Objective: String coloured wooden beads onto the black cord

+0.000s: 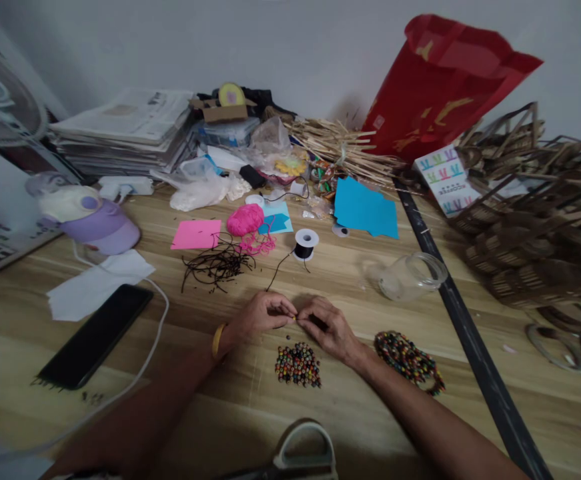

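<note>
My left hand pinches a tiny yellowish bead at its fingertips. Right beside it, the thumb and fingers of my right hand are pinched together; what they hold is too small to make out. A pile of multicoloured wooden beads lies just below both hands, with one dark bead a little apart. Black cord runs from a white spool down to behind my left hand. Strung beads lie coiled to the right of my right forearm.
Scissors lie at the near edge. Cut dark cords, pink yarn and a glass jar sit beyond the hands. A phone and white cable are at left. Woven baskets and a red bag stand at right.
</note>
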The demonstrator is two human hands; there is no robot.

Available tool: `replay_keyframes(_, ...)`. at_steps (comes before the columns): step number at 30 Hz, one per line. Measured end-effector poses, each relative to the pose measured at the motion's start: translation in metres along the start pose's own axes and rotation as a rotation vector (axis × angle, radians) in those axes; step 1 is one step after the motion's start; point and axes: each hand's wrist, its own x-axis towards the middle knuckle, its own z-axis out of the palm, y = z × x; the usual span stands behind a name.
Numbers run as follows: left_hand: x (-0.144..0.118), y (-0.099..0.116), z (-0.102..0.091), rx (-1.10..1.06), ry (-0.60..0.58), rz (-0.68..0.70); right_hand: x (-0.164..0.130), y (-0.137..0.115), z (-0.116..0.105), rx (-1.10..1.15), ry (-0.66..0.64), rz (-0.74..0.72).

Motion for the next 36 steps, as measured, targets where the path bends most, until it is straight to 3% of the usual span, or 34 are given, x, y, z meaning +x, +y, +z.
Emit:
replay_keyframes(8,-0.0007,-0.0009,-0.0006,0.054,0.041,0.005,-0.0007,-0.0038,-0.0012,0.007,0.036,0.043)
replay_keyframes(22,0.0000,0.0032,-0.0026,0.177,-0.038,0.068,0.0012,-0.0097,-0.0022,-0.149,-0.005,-0.109)
replay_keyframes(31,0.0000,0.0013,-0.0027,0.086,-0.027,0.030,0.0011,-0.0081,0.0009,-0.325,-0.054,-0.110)
replay_keyframes(36,-0.0006,0.0018,-0.0015,0.060,0.015,-0.003,-0.0013,-0.0060,0.0002,-0.300,-0.029,-0.047)
